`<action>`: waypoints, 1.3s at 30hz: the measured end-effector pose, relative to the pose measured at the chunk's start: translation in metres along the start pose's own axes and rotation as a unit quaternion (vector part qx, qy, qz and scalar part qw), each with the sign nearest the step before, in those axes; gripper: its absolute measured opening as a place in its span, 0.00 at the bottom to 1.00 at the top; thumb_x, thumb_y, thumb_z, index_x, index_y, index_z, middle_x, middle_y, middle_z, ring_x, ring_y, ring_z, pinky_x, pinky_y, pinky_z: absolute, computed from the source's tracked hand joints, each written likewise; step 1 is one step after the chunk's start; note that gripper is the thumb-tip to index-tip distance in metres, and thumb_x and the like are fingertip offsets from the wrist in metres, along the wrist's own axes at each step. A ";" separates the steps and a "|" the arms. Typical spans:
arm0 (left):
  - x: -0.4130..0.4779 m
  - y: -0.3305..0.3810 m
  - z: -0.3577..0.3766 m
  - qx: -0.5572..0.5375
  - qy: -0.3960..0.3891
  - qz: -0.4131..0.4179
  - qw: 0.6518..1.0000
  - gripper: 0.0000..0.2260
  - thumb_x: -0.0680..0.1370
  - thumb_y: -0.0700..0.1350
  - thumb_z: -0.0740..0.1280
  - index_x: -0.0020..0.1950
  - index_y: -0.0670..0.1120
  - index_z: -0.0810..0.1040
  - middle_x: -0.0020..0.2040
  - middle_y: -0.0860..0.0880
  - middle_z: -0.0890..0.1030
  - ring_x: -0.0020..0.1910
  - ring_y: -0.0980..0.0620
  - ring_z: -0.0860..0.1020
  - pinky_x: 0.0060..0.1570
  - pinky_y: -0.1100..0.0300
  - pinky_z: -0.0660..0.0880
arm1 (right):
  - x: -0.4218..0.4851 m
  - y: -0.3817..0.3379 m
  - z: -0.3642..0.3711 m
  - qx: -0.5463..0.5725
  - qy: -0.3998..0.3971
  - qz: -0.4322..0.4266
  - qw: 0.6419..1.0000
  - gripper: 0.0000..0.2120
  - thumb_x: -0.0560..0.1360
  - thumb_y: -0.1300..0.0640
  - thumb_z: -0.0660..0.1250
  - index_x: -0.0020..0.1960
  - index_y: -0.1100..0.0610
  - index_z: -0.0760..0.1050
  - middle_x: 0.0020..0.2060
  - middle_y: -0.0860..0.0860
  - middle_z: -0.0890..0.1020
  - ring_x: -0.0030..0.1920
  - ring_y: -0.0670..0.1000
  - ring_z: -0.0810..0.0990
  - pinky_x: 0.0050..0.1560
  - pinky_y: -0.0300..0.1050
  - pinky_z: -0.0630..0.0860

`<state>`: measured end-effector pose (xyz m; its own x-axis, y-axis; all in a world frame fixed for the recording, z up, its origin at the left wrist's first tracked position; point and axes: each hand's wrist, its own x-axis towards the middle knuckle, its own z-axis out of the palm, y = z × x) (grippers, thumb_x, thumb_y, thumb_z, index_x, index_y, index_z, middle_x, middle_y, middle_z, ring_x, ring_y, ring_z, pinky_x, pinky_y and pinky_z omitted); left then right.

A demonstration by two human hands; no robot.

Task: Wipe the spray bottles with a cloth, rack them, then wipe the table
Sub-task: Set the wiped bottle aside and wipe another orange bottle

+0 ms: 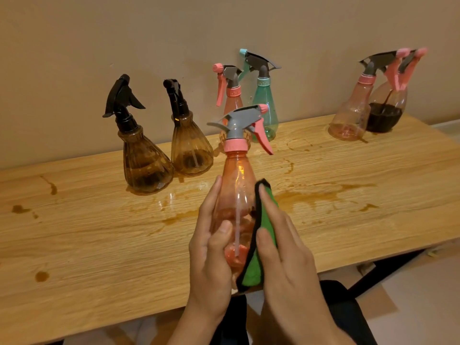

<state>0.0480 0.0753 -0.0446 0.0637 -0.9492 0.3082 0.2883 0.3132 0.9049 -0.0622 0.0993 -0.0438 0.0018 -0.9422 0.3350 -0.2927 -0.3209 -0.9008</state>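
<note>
Head view, cloth (252, 273) on bottle (239, 195) (left-held)

tabletop (74, 245): light wood-grain board along a plain wall
left group: two brown spray bottles (146, 165) upright, just beside each other
middle, near wall: teal spray bottle (265, 105) upright; pink spray bottle (232, 100) beside it, base hidden, probably standing too
right end: clear pink bottle (351, 118) touching a bottle of dark liquid (385, 113)
spills: amber puddle (311, 195) mid-board; brown drops (41, 276) at left
</note>
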 end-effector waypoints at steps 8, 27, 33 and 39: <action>0.001 -0.002 -0.001 0.112 -0.037 0.024 0.993 0.32 0.73 0.64 0.74 0.75 0.64 0.71 0.70 0.57 0.75 0.70 0.56 0.76 0.61 0.66 0.76 | 0.023 -0.005 -0.015 0.072 -0.022 -0.026 0.997 0.24 0.85 0.51 0.57 0.77 0.34 0.59 0.71 0.24 0.66 0.72 0.31 0.64 0.65 0.26 0.66; 0.003 -0.006 -0.003 0.023 0.016 -0.011 1.000 0.23 0.76 0.56 0.64 0.72 0.62 0.76 0.71 0.58 0.78 0.70 0.54 0.78 0.65 0.56 0.78 | -0.012 0.008 0.010 -0.161 0.035 -0.089 0.982 0.23 0.84 0.38 0.50 0.79 0.33 0.58 0.81 0.45 0.59 0.78 0.43 0.63 0.68 0.36 0.69; 0.000 -0.004 0.001 0.054 -0.006 0.006 0.998 0.25 0.76 0.56 0.70 0.74 0.60 0.75 0.72 0.57 0.77 0.72 0.54 0.76 0.66 0.59 0.76 | 0.026 -0.003 -0.009 -0.040 0.035 -0.040 0.998 0.23 0.85 0.47 0.58 0.79 0.37 0.61 0.70 0.29 0.70 0.68 0.31 0.70 0.60 0.24 0.68; 0.003 -0.002 -0.001 0.045 0.034 0.011 0.998 0.25 0.75 0.59 0.72 0.72 0.62 0.75 0.70 0.57 0.79 0.68 0.56 0.78 0.62 0.62 0.77 | -0.006 0.001 0.008 -0.133 -0.010 -0.059 0.989 0.23 0.83 0.40 0.51 0.77 0.27 0.56 0.80 0.39 0.58 0.77 0.39 0.62 0.68 0.32 0.68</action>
<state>0.0485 0.0717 -0.0460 0.1357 -0.9409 0.3104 0.1993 0.3328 0.9217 -0.0546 0.1036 -0.0494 0.0698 -0.9024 0.4253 -0.5313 -0.3945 -0.7497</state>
